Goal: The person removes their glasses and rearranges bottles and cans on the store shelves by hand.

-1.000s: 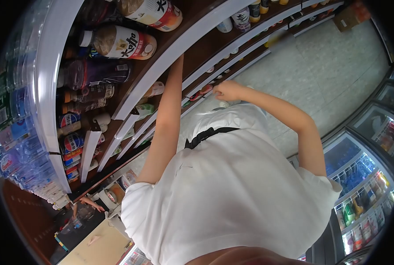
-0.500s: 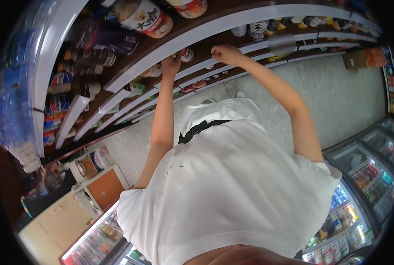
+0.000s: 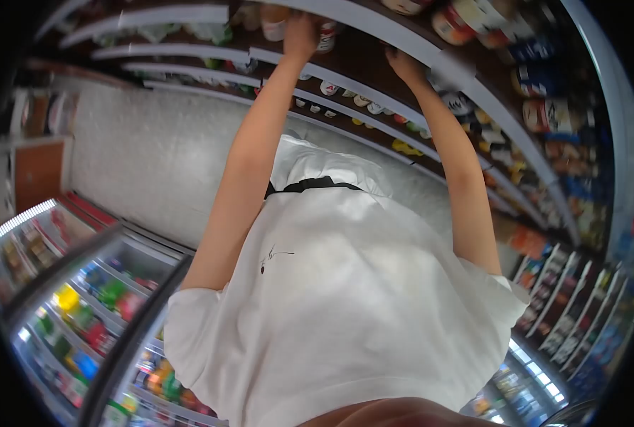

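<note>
My left hand is up at a shelf at the top of the view. It sits between a container with an orange upper part and a red-and-white can, close against both. Its fingertips are hidden, so I cannot tell whether it grips either one. My right hand reaches into the same dark shelf, farther right and just under the upper shelf's pale edge. One finger points out to the left. The hand looks open, with nothing visible in it, though part of it is in shadow.
Lower shelves hold small cups and packets. Jars and packages stand on shelves at the right. Grey floor lies left of my body. Lit drink coolers stand behind at the lower left, and another stocked rack at the lower right.
My body and view have turned to the right along the shelves. My right hand has gone in under the upper shelf edge. My left hand stays beside a red-and-white can.
</note>
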A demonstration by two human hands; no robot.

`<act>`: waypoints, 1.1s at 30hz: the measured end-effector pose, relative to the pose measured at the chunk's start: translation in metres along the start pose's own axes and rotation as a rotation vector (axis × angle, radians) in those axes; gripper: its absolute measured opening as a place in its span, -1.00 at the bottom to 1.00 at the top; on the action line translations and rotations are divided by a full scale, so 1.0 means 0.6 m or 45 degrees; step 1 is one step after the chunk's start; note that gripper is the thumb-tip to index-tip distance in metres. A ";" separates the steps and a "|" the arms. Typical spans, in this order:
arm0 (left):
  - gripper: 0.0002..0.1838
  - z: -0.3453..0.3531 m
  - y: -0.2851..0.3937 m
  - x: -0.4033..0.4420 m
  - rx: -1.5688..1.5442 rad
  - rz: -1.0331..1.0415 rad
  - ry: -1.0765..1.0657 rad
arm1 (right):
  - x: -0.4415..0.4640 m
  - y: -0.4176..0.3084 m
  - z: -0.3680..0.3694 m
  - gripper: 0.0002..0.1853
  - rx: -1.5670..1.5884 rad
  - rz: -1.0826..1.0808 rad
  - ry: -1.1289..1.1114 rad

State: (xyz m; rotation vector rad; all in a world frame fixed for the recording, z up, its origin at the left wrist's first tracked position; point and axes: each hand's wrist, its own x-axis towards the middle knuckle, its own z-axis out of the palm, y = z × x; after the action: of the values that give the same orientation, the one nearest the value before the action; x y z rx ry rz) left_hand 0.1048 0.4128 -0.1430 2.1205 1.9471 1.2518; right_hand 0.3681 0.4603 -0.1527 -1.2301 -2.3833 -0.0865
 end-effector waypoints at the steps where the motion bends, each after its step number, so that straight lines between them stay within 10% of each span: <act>1: -0.69 0.034 -0.022 -0.009 -0.021 -0.088 0.127 | 0.005 0.005 0.001 -0.63 -0.040 -0.024 0.033; 7: -0.32 -0.043 0.036 -0.029 -0.238 -0.375 0.024 | 0.063 -0.026 -0.030 -0.58 -0.047 -0.271 0.092; 11: -0.53 -0.034 0.018 -0.091 -0.321 -0.378 0.368 | 0.112 0.015 -0.004 -0.46 0.129 -0.194 -0.093; 19: -0.69 -0.004 -0.019 -0.254 -0.570 -0.841 0.013 | 0.179 0.015 0.068 -0.46 0.228 -0.030 -0.194; 33: -0.54 0.010 -0.033 -0.159 -0.517 -0.740 0.074 | 0.083 -0.027 -0.018 -0.44 0.337 0.576 -0.192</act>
State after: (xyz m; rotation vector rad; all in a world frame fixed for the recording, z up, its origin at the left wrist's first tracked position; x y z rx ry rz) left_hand 0.1000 0.3402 -0.2084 1.2239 1.9094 1.4186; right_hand 0.3344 0.4852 -0.1194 -1.6483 -2.0866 0.4615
